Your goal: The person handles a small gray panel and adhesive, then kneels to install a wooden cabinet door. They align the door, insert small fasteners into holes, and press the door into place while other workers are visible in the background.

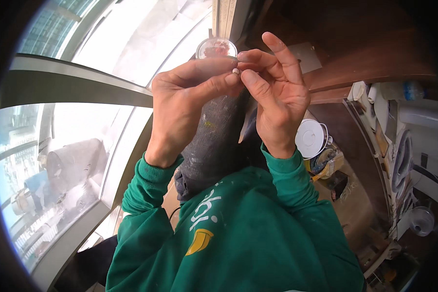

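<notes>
My left hand [177,100] is closed in a pinch, with a small whitish round piece [235,71] at the tips of its thumb and forefinger. What exactly this piece is, I cannot tell. Right beside it, my right hand [281,100] brings its thumb and a finger together in a pinch, while another finger points up. Anything between those right fingertips is too small or hidden to make out. Just beyond the left fingers shows a clear round container [216,47] with reddish bits in it, partly covered by the hand.
A curved window frame [82,80] with bright glass fills the left side. Dark brown panelling [365,44] rises at the far right. Lower right are a white round lid or bucket [311,138], a yellow container [332,163] and a cluttered shelf [401,160].
</notes>
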`<state>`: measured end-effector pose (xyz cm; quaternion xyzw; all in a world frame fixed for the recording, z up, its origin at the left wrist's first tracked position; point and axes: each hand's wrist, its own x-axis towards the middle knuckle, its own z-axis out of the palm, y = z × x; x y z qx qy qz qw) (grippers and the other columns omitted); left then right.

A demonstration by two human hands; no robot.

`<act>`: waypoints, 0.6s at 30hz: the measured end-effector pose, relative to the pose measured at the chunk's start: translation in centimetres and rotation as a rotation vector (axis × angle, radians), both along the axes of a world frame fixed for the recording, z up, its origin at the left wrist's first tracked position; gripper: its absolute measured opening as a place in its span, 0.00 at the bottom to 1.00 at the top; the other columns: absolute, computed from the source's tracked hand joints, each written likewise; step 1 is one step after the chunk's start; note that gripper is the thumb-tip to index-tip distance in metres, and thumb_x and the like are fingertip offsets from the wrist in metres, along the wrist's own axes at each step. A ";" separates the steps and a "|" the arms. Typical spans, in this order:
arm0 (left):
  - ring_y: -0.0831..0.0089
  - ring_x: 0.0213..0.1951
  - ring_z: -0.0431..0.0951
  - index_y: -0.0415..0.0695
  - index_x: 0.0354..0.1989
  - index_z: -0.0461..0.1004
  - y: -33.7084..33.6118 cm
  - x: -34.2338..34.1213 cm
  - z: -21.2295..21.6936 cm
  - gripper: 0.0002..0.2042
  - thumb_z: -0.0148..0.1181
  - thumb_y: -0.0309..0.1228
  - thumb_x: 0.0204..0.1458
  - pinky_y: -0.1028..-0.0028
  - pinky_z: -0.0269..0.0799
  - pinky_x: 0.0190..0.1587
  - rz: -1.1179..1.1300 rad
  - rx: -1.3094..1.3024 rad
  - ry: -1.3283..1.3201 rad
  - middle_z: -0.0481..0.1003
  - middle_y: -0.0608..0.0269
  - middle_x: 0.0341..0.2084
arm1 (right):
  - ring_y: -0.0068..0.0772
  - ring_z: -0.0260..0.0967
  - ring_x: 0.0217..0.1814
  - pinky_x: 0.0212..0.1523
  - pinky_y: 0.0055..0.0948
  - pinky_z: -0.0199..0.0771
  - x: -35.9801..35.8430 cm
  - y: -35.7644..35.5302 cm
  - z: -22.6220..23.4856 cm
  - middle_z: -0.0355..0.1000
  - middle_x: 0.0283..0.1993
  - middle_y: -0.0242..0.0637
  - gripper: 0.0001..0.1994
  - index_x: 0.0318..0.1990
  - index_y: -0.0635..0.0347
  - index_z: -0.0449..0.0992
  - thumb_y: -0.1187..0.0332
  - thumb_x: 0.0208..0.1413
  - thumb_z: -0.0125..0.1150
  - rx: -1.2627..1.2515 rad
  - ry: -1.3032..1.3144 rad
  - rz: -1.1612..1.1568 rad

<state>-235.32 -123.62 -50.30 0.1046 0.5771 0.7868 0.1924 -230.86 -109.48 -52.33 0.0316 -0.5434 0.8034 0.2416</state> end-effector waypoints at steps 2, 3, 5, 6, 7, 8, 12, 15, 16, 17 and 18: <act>0.63 0.36 0.80 0.29 0.43 0.76 -0.3 0.2 -0.1 0.10 0.60 0.18 0.52 0.68 0.77 0.43 -0.005 0.019 -0.025 0.78 0.46 0.37 | 0.26 0.73 0.46 0.44 0.25 0.78 0.1 -0.1 -0.1 0.75 0.45 0.41 0.25 0.61 0.66 0.64 0.82 0.54 0.57 0.012 0.010 0.007; 0.64 0.36 0.80 0.29 0.43 0.76 -0.4 0.3 -0.1 0.10 0.60 0.18 0.53 0.68 0.77 0.44 -0.007 0.025 -0.026 0.79 0.46 0.37 | 0.26 0.73 0.45 0.44 0.24 0.78 0.2 -0.3 0.0 0.75 0.45 0.42 0.25 0.61 0.67 0.63 0.83 0.54 0.57 0.011 0.008 0.002; 0.64 0.36 0.80 0.29 0.43 0.76 -0.5 0.5 -0.3 0.10 0.60 0.19 0.53 0.68 0.77 0.44 -0.011 0.037 -0.027 0.79 0.46 0.37 | 0.26 0.73 0.44 0.45 0.24 0.78 0.3 -0.5 0.0 0.75 0.44 0.42 0.25 0.61 0.68 0.63 0.83 0.54 0.57 0.011 0.004 -0.009; 0.64 0.36 0.80 0.29 0.43 0.76 -0.6 0.6 -0.4 0.10 0.60 0.19 0.53 0.68 0.77 0.44 -0.019 0.036 -0.018 0.79 0.47 0.36 | 0.26 0.74 0.44 0.45 0.24 0.78 0.4 -0.6 0.1 0.75 0.44 0.42 0.25 0.61 0.68 0.63 0.83 0.54 0.57 -0.005 -0.006 -0.001; 0.64 0.37 0.80 0.29 0.43 0.76 -0.8 0.6 -0.6 0.10 0.60 0.20 0.53 0.68 0.77 0.44 -0.026 0.035 -0.009 0.79 0.47 0.36 | 0.26 0.74 0.43 0.46 0.24 0.77 0.5 -0.7 0.3 0.75 0.44 0.42 0.25 0.60 0.68 0.63 0.83 0.54 0.57 -0.020 -0.016 0.006; 0.64 0.37 0.80 0.29 0.43 0.76 -0.8 0.6 -0.7 0.10 0.61 0.20 0.53 0.68 0.77 0.44 -0.033 0.035 0.000 0.79 0.47 0.36 | 0.26 0.74 0.42 0.46 0.24 0.77 0.5 -0.8 0.4 0.75 0.44 0.42 0.25 0.60 0.69 0.63 0.83 0.54 0.57 -0.034 -0.025 0.014; 0.65 0.37 0.80 0.29 0.43 0.76 -1.0 1.1 -0.9 0.10 0.60 0.22 0.55 0.67 0.77 0.44 -0.051 0.097 -0.069 0.79 0.49 0.35 | 0.24 0.74 0.41 0.44 0.22 0.77 0.5 -1.0 0.4 0.75 0.41 0.41 0.24 0.59 0.69 0.64 0.83 0.53 0.58 0.000 -0.027 -0.007; 0.64 0.37 0.80 0.30 0.44 0.76 -1.1 1.5 -0.9 0.11 0.58 0.25 0.57 0.67 0.77 0.45 -0.075 0.155 -0.142 0.79 0.50 0.34 | 0.23 0.74 0.41 0.42 0.20 0.76 0.4 -0.9 0.0 0.76 0.40 0.41 0.24 0.59 0.70 0.64 0.83 0.53 0.58 0.034 -0.011 -0.015; 0.64 0.38 0.80 0.30 0.45 0.76 -1.2 1.5 -1.1 0.12 0.57 0.25 0.58 0.67 0.77 0.45 -0.090 0.192 -0.149 0.79 0.50 0.34 | 0.23 0.74 0.41 0.42 0.20 0.76 0.3 -1.0 0.0 0.76 0.40 0.40 0.24 0.59 0.70 0.65 0.83 0.53 0.59 0.034 -0.016 -0.013; 0.64 0.38 0.80 0.30 0.46 0.75 -1.4 1.6 -1.3 0.12 0.56 0.26 0.58 0.66 0.76 0.45 -0.106 0.228 -0.157 0.79 0.50 0.34 | 0.23 0.74 0.41 0.41 0.20 0.76 0.3 -1.1 0.1 0.76 0.39 0.40 0.24 0.59 0.70 0.65 0.83 0.53 0.59 0.034 -0.022 -0.011; 0.64 0.38 0.80 0.31 0.47 0.75 -1.4 1.6 -1.2 0.13 0.55 0.27 0.59 0.66 0.76 0.45 -0.111 0.245 -0.196 0.79 0.50 0.35 | 0.22 0.74 0.40 0.40 0.19 0.75 0.4 -1.1 0.2 0.76 0.39 0.40 0.24 0.58 0.70 0.65 0.84 0.52 0.59 0.028 -0.032 -0.003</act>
